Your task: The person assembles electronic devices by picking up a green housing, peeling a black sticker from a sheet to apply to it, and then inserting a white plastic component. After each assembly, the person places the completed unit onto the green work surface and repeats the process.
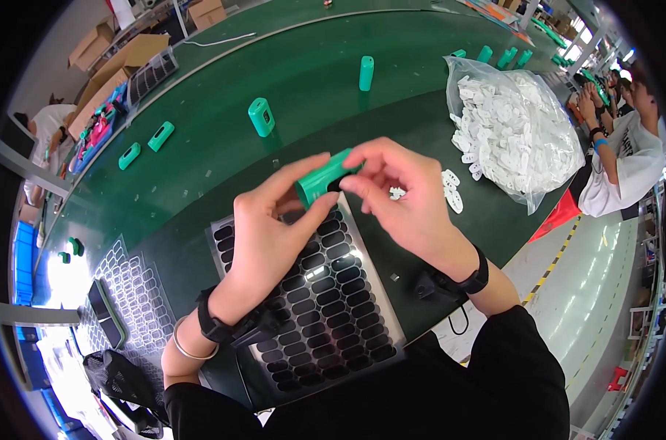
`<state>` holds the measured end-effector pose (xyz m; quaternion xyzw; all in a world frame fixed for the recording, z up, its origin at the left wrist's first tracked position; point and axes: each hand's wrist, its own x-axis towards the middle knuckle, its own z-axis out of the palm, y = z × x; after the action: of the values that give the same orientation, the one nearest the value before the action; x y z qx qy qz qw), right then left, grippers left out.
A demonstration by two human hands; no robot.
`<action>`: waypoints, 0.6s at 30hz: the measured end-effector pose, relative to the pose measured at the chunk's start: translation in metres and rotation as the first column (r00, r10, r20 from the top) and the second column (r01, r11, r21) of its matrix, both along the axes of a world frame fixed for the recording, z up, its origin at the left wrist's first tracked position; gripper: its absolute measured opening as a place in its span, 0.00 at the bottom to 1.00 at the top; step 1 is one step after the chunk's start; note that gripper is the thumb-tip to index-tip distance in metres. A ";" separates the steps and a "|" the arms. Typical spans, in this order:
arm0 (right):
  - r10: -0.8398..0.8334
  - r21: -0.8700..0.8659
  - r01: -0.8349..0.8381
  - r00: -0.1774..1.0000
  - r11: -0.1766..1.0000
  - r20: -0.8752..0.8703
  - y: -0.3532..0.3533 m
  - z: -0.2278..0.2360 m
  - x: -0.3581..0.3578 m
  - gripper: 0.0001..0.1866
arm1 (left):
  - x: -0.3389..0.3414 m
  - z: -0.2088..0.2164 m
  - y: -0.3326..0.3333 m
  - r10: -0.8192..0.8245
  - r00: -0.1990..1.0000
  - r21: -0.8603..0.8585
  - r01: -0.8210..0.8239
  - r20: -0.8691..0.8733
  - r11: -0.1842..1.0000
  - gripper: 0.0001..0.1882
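Above the work table I hold a small green rounded casing (319, 181) in both hands. My left hand (263, 231) is closed round its left end, thumb along the lower side. My right hand (406, 191) is closed at the other end, fingertips on the casing's upper edge. Its thumb touches a dark, glossy oval piece (335, 185) at the casing's face; whether that piece is fully stuck down I cannot tell. Beneath my hands lies a clear-edged sheet of black oval stickers (336, 297) in rows. White oval pieces (452, 196) rest just right of my right hand.
A clear bag of white pieces (516, 125) sits at the right. Green casings (262, 117) stand or lie across the green belt (311, 66). A used-looking sticker sheet (131, 286) and a phone-like dark device (107, 314) lie left. Another person (626, 169) sits at the right.
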<state>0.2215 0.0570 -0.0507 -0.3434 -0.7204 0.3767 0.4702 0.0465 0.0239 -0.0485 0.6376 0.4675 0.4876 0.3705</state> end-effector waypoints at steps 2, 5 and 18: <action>-0.006 0.027 0.004 0.997 1.000 0.080 0.001 0.004 0.001 0.12 | -0.002 -0.002 0.000 0.022 0.995 0.022 -0.020 -0.093 1.000 0.19; -0.024 -0.023 0.043 0.855 0.999 0.518 0.006 0.009 0.004 0.12 | -0.006 0.004 -0.001 0.029 0.999 0.007 -0.029 -0.017 1.000 0.17; 0.315 -0.183 -0.269 0.898 0.946 0.308 0.011 0.021 0.025 0.15 | -0.009 0.015 -0.004 -0.068 0.998 -0.141 0.068 0.005 0.988 0.17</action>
<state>0.2461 0.0685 -0.0293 -0.3213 -0.8055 0.4277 0.2550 0.0377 0.0201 -0.0335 0.6251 0.4788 0.4405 0.4313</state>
